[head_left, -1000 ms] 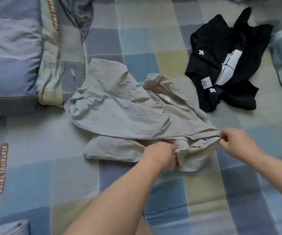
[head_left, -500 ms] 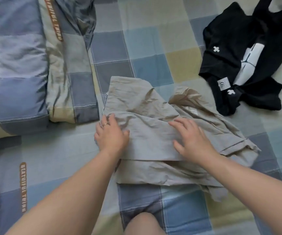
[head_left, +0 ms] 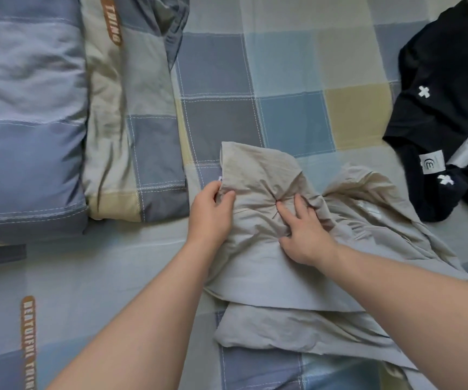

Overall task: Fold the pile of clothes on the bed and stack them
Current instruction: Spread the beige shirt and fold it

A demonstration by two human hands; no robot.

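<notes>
Beige top [head_left: 283,280]: my left hand [head_left: 210,218] pinches its edge, my right hand [head_left: 305,235] pinches the middle; I'd pull it flat first.

At 7 o'clock a brown strip [head_left: 28,342] on the bedsheet [head_left: 114,277] reads "BEAUTIFUL THIN"; at 11 o'clock another on the quilt [head_left: 109,94], "THING"; at 3 o'clock a white tag [head_left: 431,163] on the black garment [head_left: 438,94] shows a circled "E"
</notes>
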